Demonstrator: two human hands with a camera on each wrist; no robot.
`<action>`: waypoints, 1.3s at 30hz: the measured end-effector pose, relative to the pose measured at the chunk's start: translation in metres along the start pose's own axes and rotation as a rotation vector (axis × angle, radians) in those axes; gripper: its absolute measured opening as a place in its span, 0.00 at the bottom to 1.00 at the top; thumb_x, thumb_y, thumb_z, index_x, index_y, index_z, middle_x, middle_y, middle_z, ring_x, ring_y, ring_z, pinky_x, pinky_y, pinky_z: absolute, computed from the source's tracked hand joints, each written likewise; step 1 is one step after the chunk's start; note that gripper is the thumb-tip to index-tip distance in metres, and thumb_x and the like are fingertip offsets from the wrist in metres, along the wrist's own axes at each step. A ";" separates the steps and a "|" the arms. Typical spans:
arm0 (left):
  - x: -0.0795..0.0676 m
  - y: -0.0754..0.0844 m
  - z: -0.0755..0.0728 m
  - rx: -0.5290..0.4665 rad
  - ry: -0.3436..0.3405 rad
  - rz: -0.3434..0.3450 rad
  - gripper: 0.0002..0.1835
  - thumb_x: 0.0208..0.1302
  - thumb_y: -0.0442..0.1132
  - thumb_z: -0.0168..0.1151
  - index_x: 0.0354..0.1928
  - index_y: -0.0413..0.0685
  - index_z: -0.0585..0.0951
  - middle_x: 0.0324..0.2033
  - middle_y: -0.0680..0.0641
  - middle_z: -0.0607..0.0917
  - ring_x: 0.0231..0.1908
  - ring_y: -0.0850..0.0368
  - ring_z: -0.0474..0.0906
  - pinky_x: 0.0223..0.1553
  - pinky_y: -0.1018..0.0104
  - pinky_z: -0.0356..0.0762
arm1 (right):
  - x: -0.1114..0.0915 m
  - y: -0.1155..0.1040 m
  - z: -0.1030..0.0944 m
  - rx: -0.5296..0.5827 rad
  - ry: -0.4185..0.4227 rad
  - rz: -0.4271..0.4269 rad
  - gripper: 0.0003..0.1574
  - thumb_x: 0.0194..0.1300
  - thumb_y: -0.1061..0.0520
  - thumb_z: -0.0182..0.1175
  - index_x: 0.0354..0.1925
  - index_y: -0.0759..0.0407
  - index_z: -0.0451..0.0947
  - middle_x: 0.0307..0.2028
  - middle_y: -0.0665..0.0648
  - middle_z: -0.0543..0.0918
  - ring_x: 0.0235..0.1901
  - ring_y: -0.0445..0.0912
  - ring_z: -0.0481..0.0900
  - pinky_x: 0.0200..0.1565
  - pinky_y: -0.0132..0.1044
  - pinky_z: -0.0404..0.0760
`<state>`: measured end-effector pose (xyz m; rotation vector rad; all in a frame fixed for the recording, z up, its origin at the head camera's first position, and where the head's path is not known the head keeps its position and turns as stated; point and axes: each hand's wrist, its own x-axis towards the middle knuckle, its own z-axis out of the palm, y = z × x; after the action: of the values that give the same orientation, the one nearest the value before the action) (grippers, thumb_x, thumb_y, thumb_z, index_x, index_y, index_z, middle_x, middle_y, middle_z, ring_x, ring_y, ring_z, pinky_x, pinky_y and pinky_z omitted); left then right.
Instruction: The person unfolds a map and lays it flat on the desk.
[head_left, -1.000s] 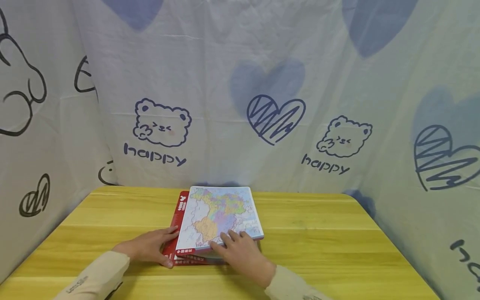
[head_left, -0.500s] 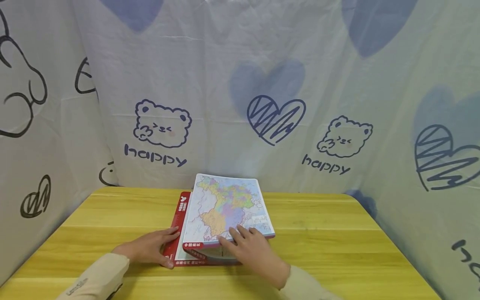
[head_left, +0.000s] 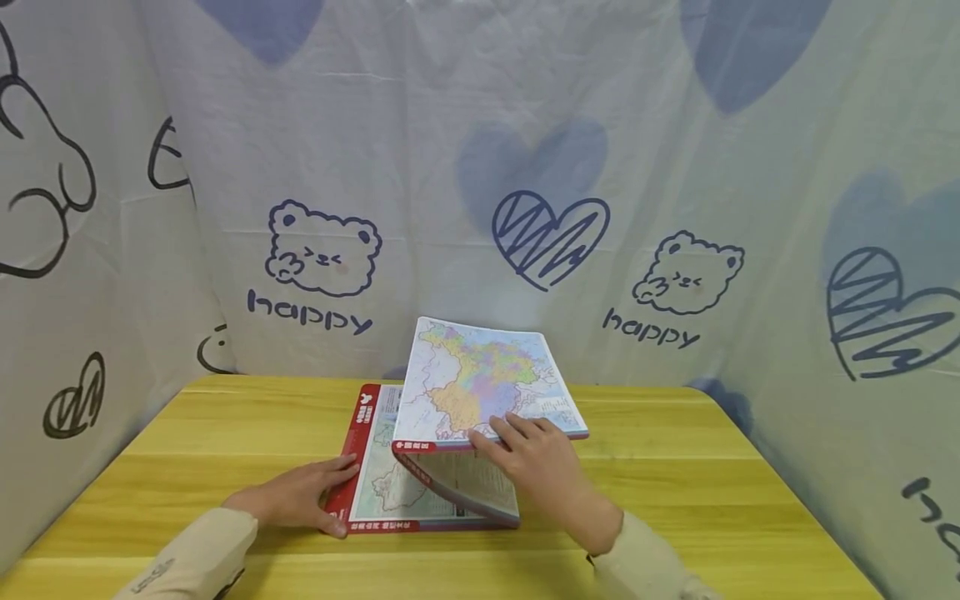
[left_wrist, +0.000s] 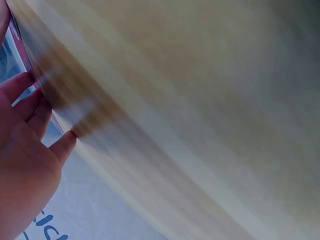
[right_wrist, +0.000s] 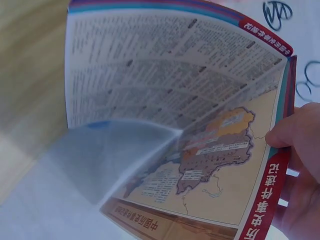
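Observation:
A folded paper map lies on the wooden table in the head view, its bottom panel (head_left: 397, 492) flat with a red strip (head_left: 363, 425) on the left. The upper panel (head_left: 480, 375), printed with a coloured map, is raised and tilted. My right hand (head_left: 536, 458) pinches its front edge, fingers on top. From underneath, the right wrist view shows the thumb (right_wrist: 285, 134) on a printed side. A curved panel (head_left: 465, 479) hangs between the layers. My left hand (head_left: 292, 496) rests at the bottom panel's left edge, its fingertips (left_wrist: 69, 140) against that edge in the left wrist view.
The yellow wooden table (head_left: 675, 492) extends to both sides of the map. Behind it hangs a pale cloth (head_left: 435, 275) printed with hearts, bears and "happy". More of this cloth closes off the left and right.
My right hand has lifted the upper map panel and carried it up and to the right, exposing more of the bottom panel and a hanging fold. My left hand has stayed in place.

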<state>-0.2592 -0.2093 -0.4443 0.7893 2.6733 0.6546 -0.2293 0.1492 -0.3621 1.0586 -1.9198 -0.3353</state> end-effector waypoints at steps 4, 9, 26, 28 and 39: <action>0.001 -0.001 0.000 0.005 0.001 -0.007 0.52 0.49 0.60 0.72 0.68 0.33 0.65 0.69 0.32 0.61 0.66 0.29 0.56 0.62 0.34 0.57 | 0.000 0.014 -0.008 0.033 0.006 0.035 0.23 0.51 0.60 0.72 0.48 0.48 0.83 0.40 0.54 0.86 0.38 0.48 0.85 0.34 0.39 0.83; 0.001 -0.003 -0.001 0.032 0.009 -0.002 0.52 0.49 0.60 0.73 0.68 0.32 0.66 0.68 0.32 0.62 0.65 0.29 0.57 0.61 0.34 0.59 | 0.004 0.033 -0.018 0.078 0.033 0.096 0.21 0.50 0.62 0.74 0.45 0.51 0.85 0.39 0.55 0.87 0.38 0.50 0.85 0.36 0.42 0.83; -0.014 -0.011 -0.010 -0.015 -0.025 -0.067 0.51 0.52 0.59 0.71 0.69 0.33 0.64 0.68 0.31 0.61 0.64 0.29 0.58 0.59 0.32 0.59 | -0.005 0.081 -0.045 0.066 0.125 0.151 0.18 0.44 0.66 0.76 0.38 0.57 0.88 0.35 0.59 0.87 0.34 0.54 0.86 0.34 0.46 0.84; -0.015 -0.012 -0.011 -0.023 -0.025 -0.105 0.51 0.52 0.60 0.70 0.69 0.34 0.64 0.68 0.31 0.61 0.64 0.29 0.59 0.59 0.31 0.59 | -0.007 0.086 -0.048 0.058 0.138 0.150 0.19 0.44 0.67 0.76 0.38 0.58 0.88 0.35 0.60 0.87 0.33 0.54 0.86 0.33 0.46 0.84; -0.016 -0.019 -0.013 0.026 0.000 -0.177 0.44 0.56 0.60 0.66 0.66 0.35 0.69 0.67 0.34 0.65 0.63 0.32 0.63 0.59 0.34 0.62 | -0.028 0.102 -0.062 0.047 0.158 0.183 0.23 0.40 0.69 0.76 0.40 0.59 0.87 0.36 0.61 0.87 0.33 0.56 0.86 0.32 0.50 0.84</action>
<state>-0.2599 -0.2369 -0.4406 0.5501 2.7166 0.5769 -0.2278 0.2428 -0.2828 0.9032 -1.8725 -0.1015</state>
